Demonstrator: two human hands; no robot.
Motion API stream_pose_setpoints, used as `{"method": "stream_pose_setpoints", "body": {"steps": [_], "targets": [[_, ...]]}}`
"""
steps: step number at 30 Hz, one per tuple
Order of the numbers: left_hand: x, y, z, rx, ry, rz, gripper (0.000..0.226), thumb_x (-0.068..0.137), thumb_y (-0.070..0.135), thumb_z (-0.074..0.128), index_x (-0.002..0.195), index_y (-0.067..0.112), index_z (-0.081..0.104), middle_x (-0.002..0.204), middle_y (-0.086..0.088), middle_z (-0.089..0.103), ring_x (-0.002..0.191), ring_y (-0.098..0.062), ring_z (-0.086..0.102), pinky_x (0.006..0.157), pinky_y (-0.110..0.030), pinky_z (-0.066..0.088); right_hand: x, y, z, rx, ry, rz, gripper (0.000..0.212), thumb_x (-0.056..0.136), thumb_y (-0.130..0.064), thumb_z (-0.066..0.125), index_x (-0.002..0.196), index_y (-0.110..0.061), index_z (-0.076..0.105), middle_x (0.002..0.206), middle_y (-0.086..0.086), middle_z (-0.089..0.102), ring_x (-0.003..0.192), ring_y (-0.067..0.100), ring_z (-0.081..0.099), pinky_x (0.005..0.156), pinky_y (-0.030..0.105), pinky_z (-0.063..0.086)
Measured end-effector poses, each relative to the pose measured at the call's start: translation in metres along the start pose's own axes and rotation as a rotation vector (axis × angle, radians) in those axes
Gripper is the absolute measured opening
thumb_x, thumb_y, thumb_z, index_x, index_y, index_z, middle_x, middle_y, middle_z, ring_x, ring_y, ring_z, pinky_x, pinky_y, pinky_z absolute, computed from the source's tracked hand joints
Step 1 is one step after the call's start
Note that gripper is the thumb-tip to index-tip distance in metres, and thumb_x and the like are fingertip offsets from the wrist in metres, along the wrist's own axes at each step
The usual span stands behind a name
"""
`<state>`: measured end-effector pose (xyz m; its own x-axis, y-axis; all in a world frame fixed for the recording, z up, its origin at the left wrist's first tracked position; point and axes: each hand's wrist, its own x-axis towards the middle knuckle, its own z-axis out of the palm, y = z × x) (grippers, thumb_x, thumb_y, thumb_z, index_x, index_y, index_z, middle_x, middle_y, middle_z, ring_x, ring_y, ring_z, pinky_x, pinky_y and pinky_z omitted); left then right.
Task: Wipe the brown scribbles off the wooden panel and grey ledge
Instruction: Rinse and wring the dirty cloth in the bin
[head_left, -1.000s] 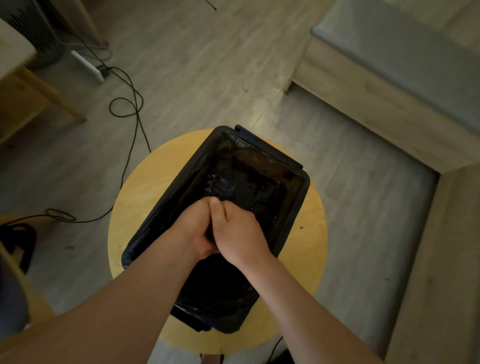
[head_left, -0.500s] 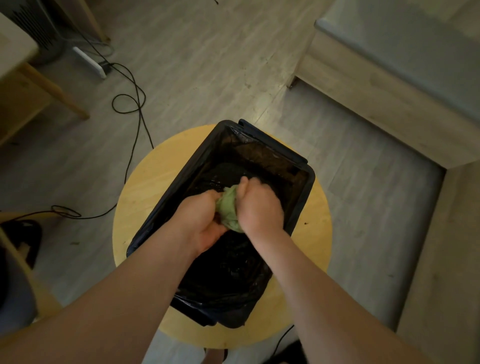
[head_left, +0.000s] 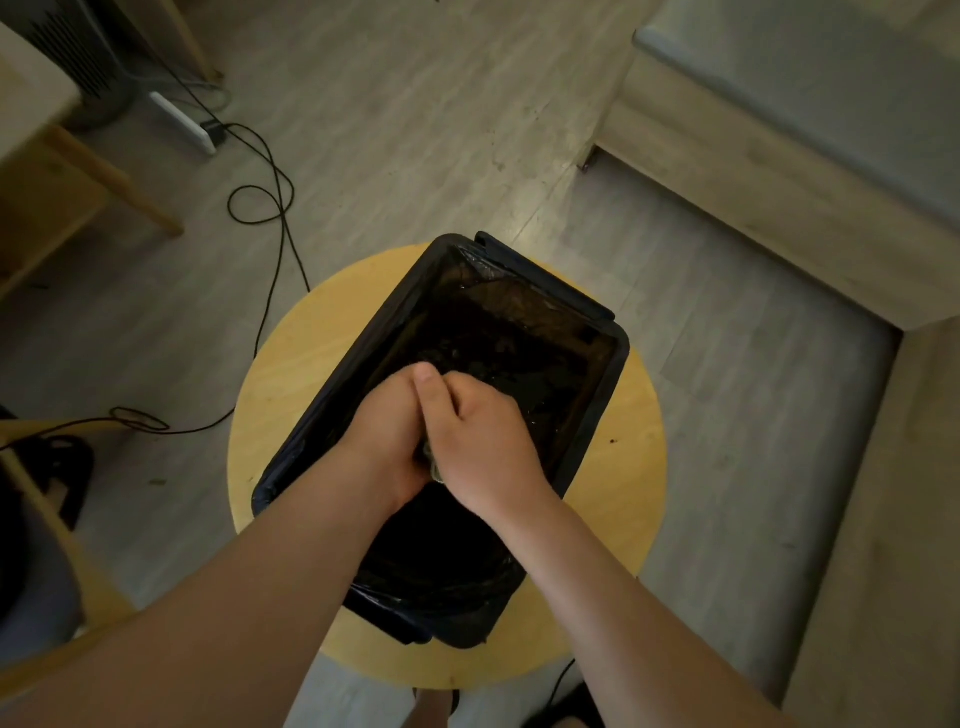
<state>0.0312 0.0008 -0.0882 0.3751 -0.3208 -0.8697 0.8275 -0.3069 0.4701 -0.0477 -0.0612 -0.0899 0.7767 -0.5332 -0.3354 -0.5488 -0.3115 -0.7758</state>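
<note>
The fingers of both hands are curled in tight and pressed against each other, closed round a wad of cloth. Only a small grey-green sliver of the cloth shows, in the gap between the heels of the two palms. The right thumb lies straight along the top edge of the left hand, and the right knuckles are bent downward. The fingertips themselves are hidden underneath, so I cannot tell exactly how they lie on the cloth.

The left hand and right hand meet side by side, backs up, over the open mouth of a black bin lined with a black bag. Both forearms reach in from the bottom of the view and converge at the wrists.

The bin stands on a round yellow tabletop, set at an angle, with its far corner pointing up and to the right.

The wooden panel and the grey ledge above it are at the upper right, well apart from the hands and the cloth.

On the grey floor to the left, a black cable loops away toward a white power strip.
</note>
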Motion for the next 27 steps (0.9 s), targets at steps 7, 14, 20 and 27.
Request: {"method": "stream_pose_setpoints", "body": {"steps": [7, 14, 20, 27], "targets": [[-0.011, -0.001, 0.019, 0.002, 0.065, 0.009, 0.034, 0.106, 0.035, 0.048, 0.107, 0.013, 0.073, 0.101, -0.018, 0.077, 0.095, -0.034, 0.074, 0.084, -0.053, 0.061, 0.022, 0.020, -0.016, 0.157, 0.049, 0.258, 0.040, 0.108, -0.054, 0.035, 0.117, -0.021, 0.057, 0.116, 0.006, 0.054, 0.099, 0.022, 0.059, 0.078, 0.036, 0.044], [-0.006, 0.004, 0.020, -0.225, -0.104, -0.116, 0.044, 0.104, 0.028, 0.043, 0.127, 0.001, 0.069, 0.121, -0.021, 0.073, 0.111, -0.036, 0.072, 0.090, -0.046, 0.059, 0.008, 0.013, -0.036, 0.375, -0.049, 0.328, 0.036, 0.105, -0.062, 0.034, 0.129, -0.037, 0.046, 0.133, -0.002, 0.049, 0.103, 0.007, 0.056, 0.080, 0.027, 0.046], [-0.006, 0.013, 0.012, -0.229, -0.087, -0.112, 0.052, 0.109, 0.031, 0.033, 0.117, -0.007, 0.068, 0.104, -0.026, 0.075, 0.085, -0.034, 0.078, 0.059, -0.041, 0.063, -0.010, 0.015, -0.059, 0.097, -0.422, 0.045, 0.105, 0.079, -0.068, 0.076, 0.161, -0.045, 0.014, 0.159, -0.019, 0.031, 0.139, 0.002, 0.041, 0.113, 0.028, 0.040], [-0.003, 0.021, -0.011, 0.124, -0.196, -0.101, 0.041, 0.101, 0.028, 0.044, 0.130, 0.008, 0.065, 0.131, -0.018, 0.069, 0.111, -0.033, 0.071, 0.099, -0.057, 0.052, -0.005, 0.018, -0.064, -0.088, -0.417, -0.106, 0.071, 0.090, -0.024, 0.070, 0.150, -0.038, 0.035, 0.132, -0.014, 0.048, 0.103, 0.004, 0.058, 0.081, 0.024, 0.052]]}}
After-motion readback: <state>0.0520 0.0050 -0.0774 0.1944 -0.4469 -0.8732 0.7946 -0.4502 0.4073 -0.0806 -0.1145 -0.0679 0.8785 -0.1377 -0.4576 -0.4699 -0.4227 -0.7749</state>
